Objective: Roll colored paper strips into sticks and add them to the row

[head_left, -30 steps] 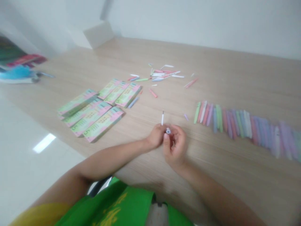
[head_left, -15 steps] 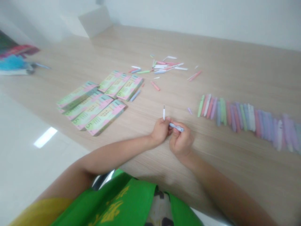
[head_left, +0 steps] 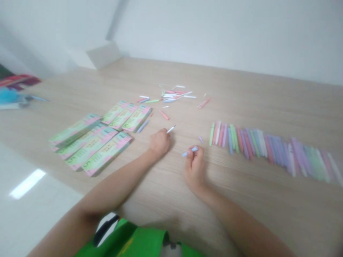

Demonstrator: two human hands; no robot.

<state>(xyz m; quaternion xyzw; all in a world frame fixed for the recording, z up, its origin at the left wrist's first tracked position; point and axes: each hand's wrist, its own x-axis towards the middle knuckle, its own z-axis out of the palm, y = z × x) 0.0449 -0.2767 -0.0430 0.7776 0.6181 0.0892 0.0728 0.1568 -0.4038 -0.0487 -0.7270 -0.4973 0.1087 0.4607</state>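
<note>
My left hand [head_left: 160, 143] is closed over the table, and a thin white pen refill [head_left: 171, 129] with a dark tip pokes out beyond its fingers. To the right, apart from it, my right hand [head_left: 195, 166] pinches a light blue pen barrel [head_left: 189, 151] between thumb and fingers. A small purple pen part [head_left: 200, 139] lies just beyond the right hand. On the right, pastel pens [head_left: 248, 142] in green, pink, purple, blue and white form a long row. Loose pen parts and refills [head_left: 174, 95] are heaped farther back.
Several green and pink boxes [head_left: 107, 142] lie in two groups left of my left hand. A pink piece [head_left: 164, 114] and a blue piece [head_left: 143, 126] lie near them. A white box-like object [head_left: 103, 55] stands at the back, by the wall. Bags [head_left: 12, 96] are at the far left.
My hands were together and have moved apart, the left one leftward and forward with the refill. The refill has swung from upright to slanting right. The camera view has shifted too.
</note>
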